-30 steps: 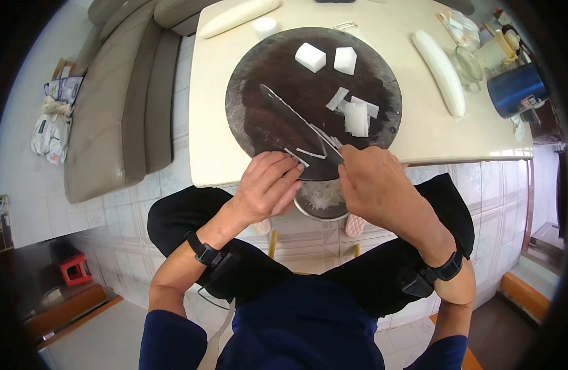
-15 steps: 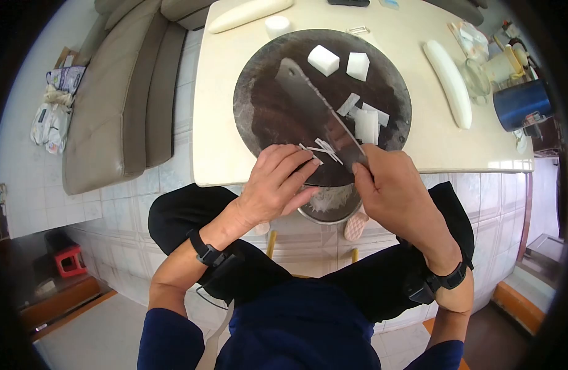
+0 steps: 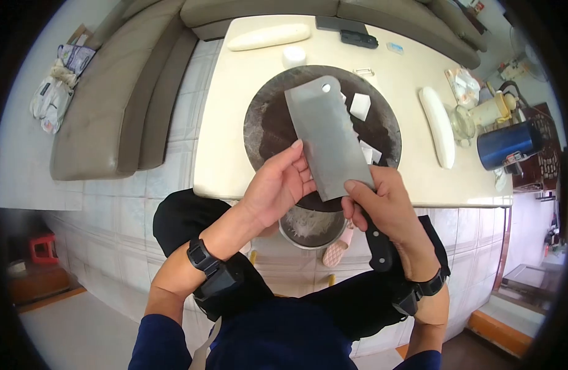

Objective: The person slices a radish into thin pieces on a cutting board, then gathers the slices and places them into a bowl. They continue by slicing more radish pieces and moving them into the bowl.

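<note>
My right hand [image 3: 382, 197] grips a cleaver [image 3: 330, 132] where the black handle meets the blade. The broad blade is turned flat side up and tilted over the round dark chopping board [image 3: 259, 132]. Beside the blade's left edge is my left hand [image 3: 281, 182], palm up, thumb apart and fingers loosely curled; some fingertips are hidden behind the blade. White radish chunks [image 3: 360, 106] and slices [image 3: 371, 152] lie on the board, partly covered by the cleaver. Below the board's near edge, a metal bowl [image 3: 313, 229] holds fine white shreds.
A long peeled white radish [image 3: 438, 126] lies on the table [image 3: 219, 148] at right, another [image 3: 268, 37] at the far left. Near the latter sits a cut radish piece [image 3: 294, 57]. A peeler [image 3: 363, 72], glass jar [image 3: 463, 127] and blue canister [image 3: 509, 145] also stand or lie there.
The cleaver has been lifted off the board and turned flat side up. My left hand has left the strips and rolled palm up beside the blade. The view has shifted.
</note>
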A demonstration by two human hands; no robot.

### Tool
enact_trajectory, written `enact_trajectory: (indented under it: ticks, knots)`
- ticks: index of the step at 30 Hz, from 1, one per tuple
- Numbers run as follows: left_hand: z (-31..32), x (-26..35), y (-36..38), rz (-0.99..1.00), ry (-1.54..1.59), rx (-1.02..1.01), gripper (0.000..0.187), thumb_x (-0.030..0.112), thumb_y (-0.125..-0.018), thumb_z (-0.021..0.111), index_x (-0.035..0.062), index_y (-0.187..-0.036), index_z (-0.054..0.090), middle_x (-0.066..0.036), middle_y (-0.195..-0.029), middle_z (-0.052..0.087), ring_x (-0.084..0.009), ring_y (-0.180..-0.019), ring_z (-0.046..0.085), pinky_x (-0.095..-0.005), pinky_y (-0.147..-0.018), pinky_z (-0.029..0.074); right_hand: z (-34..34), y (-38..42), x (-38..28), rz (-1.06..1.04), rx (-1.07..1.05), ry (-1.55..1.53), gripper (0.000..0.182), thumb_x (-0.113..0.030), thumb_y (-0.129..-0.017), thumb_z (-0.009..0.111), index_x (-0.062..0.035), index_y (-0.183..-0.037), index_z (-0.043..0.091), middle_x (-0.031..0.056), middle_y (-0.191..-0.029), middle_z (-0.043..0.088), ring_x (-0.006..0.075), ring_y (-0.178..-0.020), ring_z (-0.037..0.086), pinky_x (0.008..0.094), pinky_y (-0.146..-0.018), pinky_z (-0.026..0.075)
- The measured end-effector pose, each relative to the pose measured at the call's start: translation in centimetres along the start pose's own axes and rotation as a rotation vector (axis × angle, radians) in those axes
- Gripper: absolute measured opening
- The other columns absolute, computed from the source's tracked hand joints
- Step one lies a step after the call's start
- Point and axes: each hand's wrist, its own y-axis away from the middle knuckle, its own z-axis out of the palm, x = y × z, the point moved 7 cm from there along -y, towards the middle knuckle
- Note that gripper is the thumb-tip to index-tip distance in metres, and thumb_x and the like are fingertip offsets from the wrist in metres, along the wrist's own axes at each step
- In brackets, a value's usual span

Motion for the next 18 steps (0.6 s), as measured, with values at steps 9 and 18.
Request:
enact_trajectory:
  ticks: [9, 18]
  knots:
    - [-2.8, -0.6, 0.4, -0.003, 0.058, 0.140, 0.030, 0.023, -0.103, 0.043, 0.0013, -0.121, 0.054, -0.009, -0.114, 0.063, -0.0175, -0.105, 0.061, -0.0340, -0.093, 0.050, 1.0, -0.7, 1.0, 0.028, 0.022, -0.001, 0.020, -0.012, -0.093, 0.052, 0.0036, -0.083, 0.059, 0.0053, -0.063, 0.060, 0.0085, -0.046, 0.052, 0.0232, -0.044, 0.039]
    - [-4.0, 1.7, 1.4, 0.105, -0.317, 0.355, 0.024, 0.015, -0.098, 0.056, -0.0031, -0.112, 0.061, -0.011, -0.098, 0.066, -0.0200, -0.092, 0.067, -0.0310, -0.079, 0.058, -2.3, 3.9, 0.8, 0.029, 0.288, -0.007, 0.018, -0.008, -0.093, 0.051, 0.0036, -0.082, 0.058, 0.0061, -0.062, 0.059, 0.0094, -0.045, 0.049, 0.0229, -0.044, 0.038]
